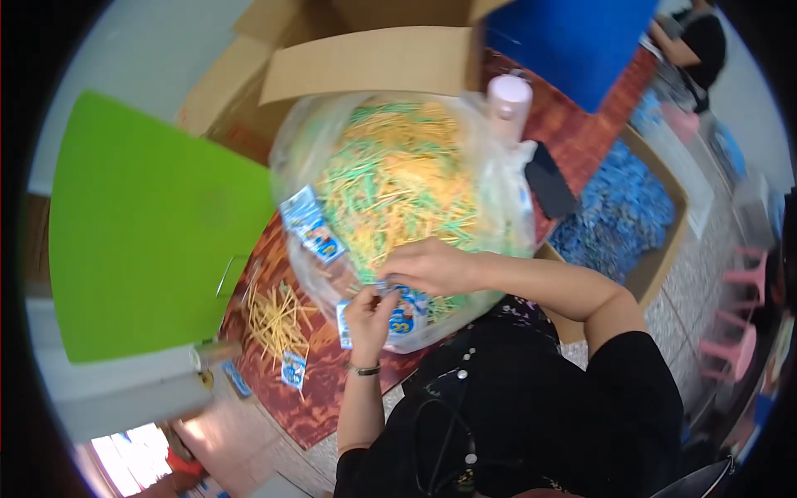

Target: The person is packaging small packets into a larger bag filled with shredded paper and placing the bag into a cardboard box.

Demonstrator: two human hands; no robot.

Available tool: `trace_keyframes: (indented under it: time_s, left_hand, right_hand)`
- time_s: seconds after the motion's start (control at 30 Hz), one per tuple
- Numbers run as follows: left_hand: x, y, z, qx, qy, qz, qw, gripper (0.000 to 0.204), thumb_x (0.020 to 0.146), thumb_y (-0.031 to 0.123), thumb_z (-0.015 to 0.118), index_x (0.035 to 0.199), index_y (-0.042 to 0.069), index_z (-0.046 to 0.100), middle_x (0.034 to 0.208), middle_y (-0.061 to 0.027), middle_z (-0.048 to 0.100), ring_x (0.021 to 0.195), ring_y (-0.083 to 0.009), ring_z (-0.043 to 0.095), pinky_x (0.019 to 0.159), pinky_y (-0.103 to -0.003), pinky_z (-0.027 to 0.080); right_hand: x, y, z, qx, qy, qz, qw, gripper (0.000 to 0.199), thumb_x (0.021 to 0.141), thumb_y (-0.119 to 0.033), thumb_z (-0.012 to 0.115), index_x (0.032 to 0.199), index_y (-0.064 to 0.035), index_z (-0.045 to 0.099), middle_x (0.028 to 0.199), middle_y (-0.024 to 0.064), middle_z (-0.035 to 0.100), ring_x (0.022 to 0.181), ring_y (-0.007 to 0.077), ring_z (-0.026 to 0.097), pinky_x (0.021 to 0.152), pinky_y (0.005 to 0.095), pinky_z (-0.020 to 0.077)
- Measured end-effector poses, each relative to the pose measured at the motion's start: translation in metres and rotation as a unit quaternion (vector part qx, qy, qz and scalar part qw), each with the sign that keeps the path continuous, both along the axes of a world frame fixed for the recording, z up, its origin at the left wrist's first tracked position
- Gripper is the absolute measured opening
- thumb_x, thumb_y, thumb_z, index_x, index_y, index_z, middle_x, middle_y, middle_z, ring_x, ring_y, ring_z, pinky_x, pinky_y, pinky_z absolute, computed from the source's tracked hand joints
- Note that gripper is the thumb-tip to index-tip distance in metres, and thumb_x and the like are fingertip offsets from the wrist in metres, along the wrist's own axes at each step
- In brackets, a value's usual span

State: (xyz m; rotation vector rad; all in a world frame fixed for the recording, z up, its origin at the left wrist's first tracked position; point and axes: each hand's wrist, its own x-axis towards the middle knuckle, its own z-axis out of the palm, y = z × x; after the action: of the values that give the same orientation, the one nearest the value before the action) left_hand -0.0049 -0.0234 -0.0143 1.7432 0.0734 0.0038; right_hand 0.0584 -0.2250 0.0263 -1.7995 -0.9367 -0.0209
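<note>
Your left hand [369, 314] is raised in front of your chest with its fingers curled inward and a thin dark band around the wrist, the bare forearm rising from the lower edge. Your right hand [427, 266] reaches across from the right, palm down and fingers bent, just above the left, the elbow folded beside you in a short black sleeve.

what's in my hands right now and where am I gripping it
The left hand pinches a small blue packet by its left edge. The right hand rests on the clear bag of sticks; its hold cannot be told.
</note>
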Motion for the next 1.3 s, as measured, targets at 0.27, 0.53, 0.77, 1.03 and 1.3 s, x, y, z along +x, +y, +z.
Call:
trace_keyframes:
  time_s: [0.27,0.53,0.77,1.03,1.3]
  left_hand:
    - [-0.007,0.025,-0.016,-0.006,-0.011,0.064,0.998,0.025,0.077,0.009,0.080,0.074,0.004,0.055,0.064,0.0052,0.052,0.058,-0.0012,0.043,0.051,-0.019,0.035]
    - [-0.002,0.018,-0.013,-0.006,-0.029,0.041,0.999,0.027,0.078,0.008,0.079,0.073,0.004,0.053,0.064,0.0047,0.051,0.059,-0.0010,0.044,0.051,-0.019,0.035]
    - [-0.005,0.023,-0.016,0.024,-0.016,0.029,0.999,0.024,0.080,0.007,0.077,0.074,0.003,0.054,0.065,0.0038,0.054,0.059,-0.0016,0.047,0.050,-0.019,0.037]
    - [-0.001,0.013,-0.010,-0.057,-0.001,0.042,0.997,0.016,0.082,0.007,0.074,0.080,0.001,0.060,0.070,0.0021,0.058,0.060,-0.0016,0.052,0.050,-0.019,0.040]
    - [-0.002,0.020,-0.017,-0.015,-0.010,0.015,1.000,0.008,0.086,0.003,0.068,0.088,0.001,0.061,0.083,-0.0004,0.065,0.065,-0.0019,0.058,0.053,-0.017,0.046]
  right_hand:
    - [0.141,-0.055,-0.046,-0.103,0.054,-0.210,0.971,0.017,0.090,-0.015,0.060,0.102,-0.0053,0.066,0.086,0.0129,0.067,0.079,0.0224,0.066,0.072,0.0336,0.0509]
    - [0.242,-0.079,-0.100,-0.391,-0.075,-0.222,0.890,0.011,0.075,-0.014,0.063,0.075,-0.0033,0.061,0.079,0.0173,0.065,0.076,0.0361,0.063,0.067,0.0438,0.0487]
    - [0.242,-0.064,-0.082,-0.494,-0.024,-0.165,0.853,0.023,0.069,-0.019,0.069,0.085,-0.0019,0.064,0.092,0.0196,0.065,0.093,0.0350,0.063,0.083,0.0442,0.0485]
    - [0.238,-0.054,-0.074,-0.579,0.012,-0.122,0.806,0.030,0.078,-0.016,0.059,0.101,0.0019,0.066,0.108,0.0221,0.065,0.106,0.0336,0.062,0.091,0.0419,0.0493]
    - [0.239,-0.071,-0.074,-0.470,0.039,-0.230,0.851,0.033,0.090,-0.026,0.050,0.093,0.0058,0.061,0.097,0.0255,0.065,0.096,0.0425,0.061,0.087,0.0484,0.0473]
